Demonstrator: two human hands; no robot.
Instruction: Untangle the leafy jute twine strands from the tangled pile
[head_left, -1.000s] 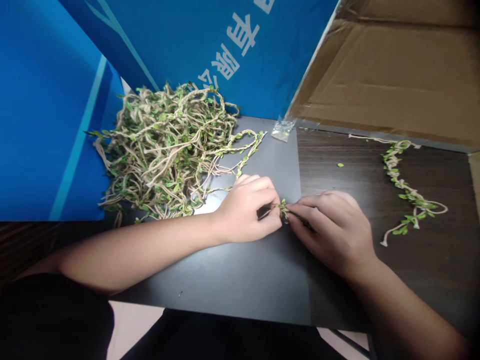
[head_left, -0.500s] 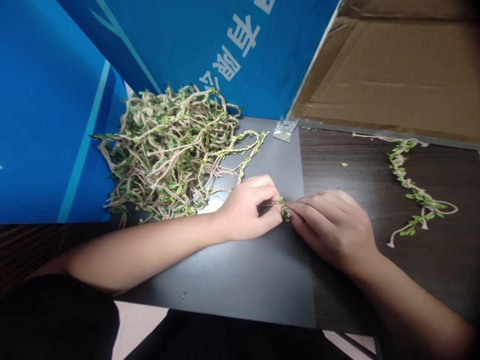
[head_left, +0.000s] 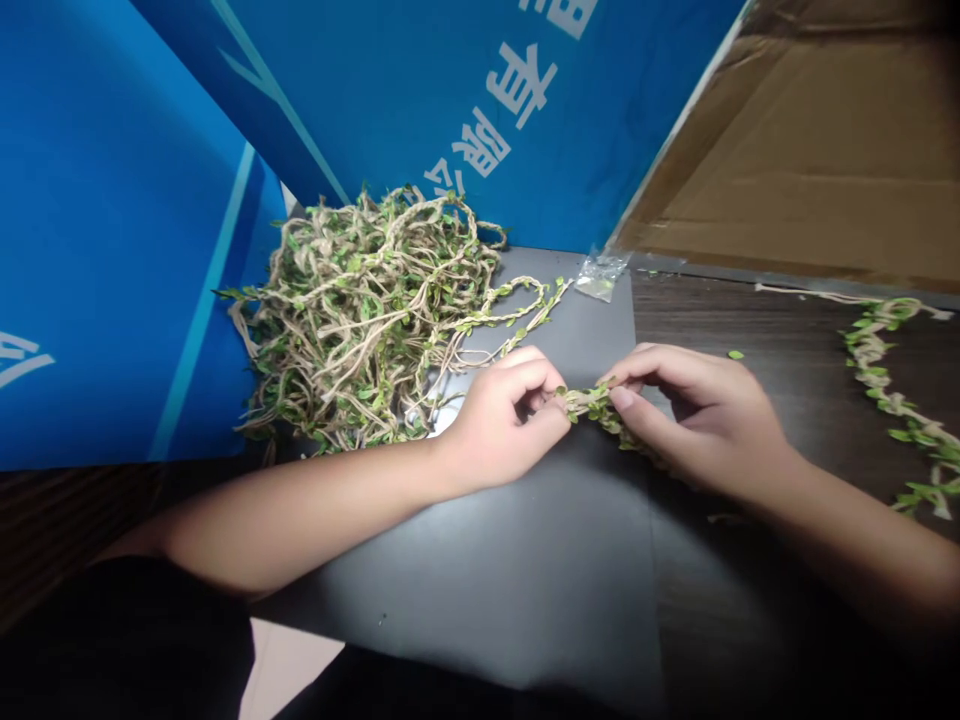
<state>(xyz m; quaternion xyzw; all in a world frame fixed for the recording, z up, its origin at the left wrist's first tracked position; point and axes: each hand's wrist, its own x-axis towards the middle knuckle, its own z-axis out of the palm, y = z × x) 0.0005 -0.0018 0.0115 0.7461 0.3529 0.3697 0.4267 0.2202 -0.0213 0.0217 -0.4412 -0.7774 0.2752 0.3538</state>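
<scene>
A short stretch of green-leafed jute twine (head_left: pixel 596 403) is now drawn out between left hand (head_left: pixel 506 420) and right hand (head_left: pixel 701 415), both pinched on it. Hands were touching a second ago. Tangled leafy twine heap (head_left: pixel 367 310) sits far left.

Person's body, head view: bare forearms, left hand (head_left: pixel 501 425) and right hand (head_left: pixel 705 415) without gloves or rings; black garment below.
</scene>
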